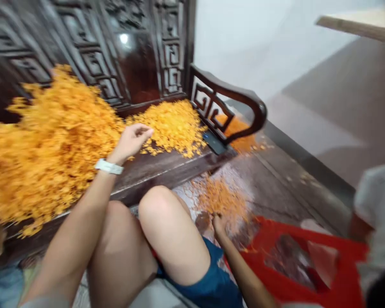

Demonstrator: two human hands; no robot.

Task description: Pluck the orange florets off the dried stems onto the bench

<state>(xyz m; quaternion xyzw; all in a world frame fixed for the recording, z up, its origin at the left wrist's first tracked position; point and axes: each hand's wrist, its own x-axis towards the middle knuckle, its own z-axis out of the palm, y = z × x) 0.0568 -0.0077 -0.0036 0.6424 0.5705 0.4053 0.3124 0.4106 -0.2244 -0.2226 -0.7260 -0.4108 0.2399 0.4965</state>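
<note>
My left hand point(134, 139), with a pale band point(109, 166) on its wrist, is above the bench seat. Its thumb and fingertips are drawn together; whatever they hold is too small to make out. Just beyond lies a low pile of loose yellow-orange petals point(170, 126). To its left rises a much bigger heap of yellow-orange blossoms point(64, 141). Low beside my right knee, my right hand point(217, 223) has curled fingers at the edge of a pile of orange stem-like scraps point(223, 194) on the floor. Blur hides what it grips, if anything.
The dark carved wooden bench point(160, 169) has a curved armrest point(259, 109); a dark phone point(215, 143) lies by it. Another orange pile point(239, 130) sits behind the armrest. A red plastic piece point(346, 261) is at right, near another person's pale clothing point(377, 199).
</note>
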